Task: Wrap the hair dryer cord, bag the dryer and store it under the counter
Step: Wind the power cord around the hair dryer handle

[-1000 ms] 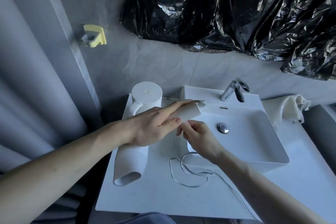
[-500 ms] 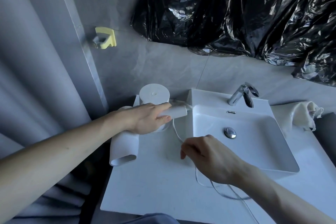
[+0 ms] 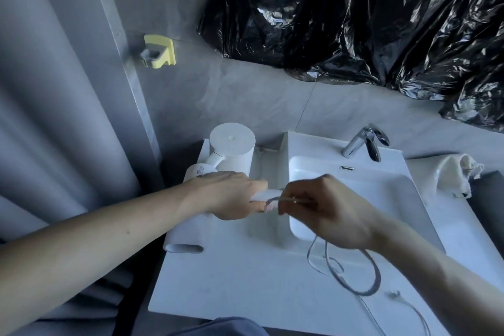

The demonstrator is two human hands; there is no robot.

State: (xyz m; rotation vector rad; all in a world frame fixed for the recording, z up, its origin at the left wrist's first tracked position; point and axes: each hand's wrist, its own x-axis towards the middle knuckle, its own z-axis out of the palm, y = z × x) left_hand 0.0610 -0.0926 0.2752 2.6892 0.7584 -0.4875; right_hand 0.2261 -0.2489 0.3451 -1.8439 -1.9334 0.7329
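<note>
A white hair dryer (image 3: 185, 234) lies on the white counter (image 3: 245, 281) left of the basin, its barrel opening facing me. My left hand (image 3: 231, 194) grips its handle, which points right toward the basin. My right hand (image 3: 324, 207) pinches the grey-white cord (image 3: 351, 275) right at the handle's tip. The rest of the cord hangs from that hand in loose loops over the counter's front and trails off the near edge. A cream cloth bag (image 3: 455, 174) lies crumpled at the counter's far right.
A white kettle (image 3: 231, 144) stands behind the dryer. The sink basin (image 3: 381, 199) with a chrome tap (image 3: 362, 144) fills the counter's right half. Black plastic sheeting (image 3: 354, 22) covers the wall above. A yellow wall holder (image 3: 161, 52) is mounted at left, beside a grey curtain.
My right hand swung from low over the counter up to the handle's tip, carrying the cord. The loops shifted right toward the front edge. My left hand kept its hold on the dryer.
</note>
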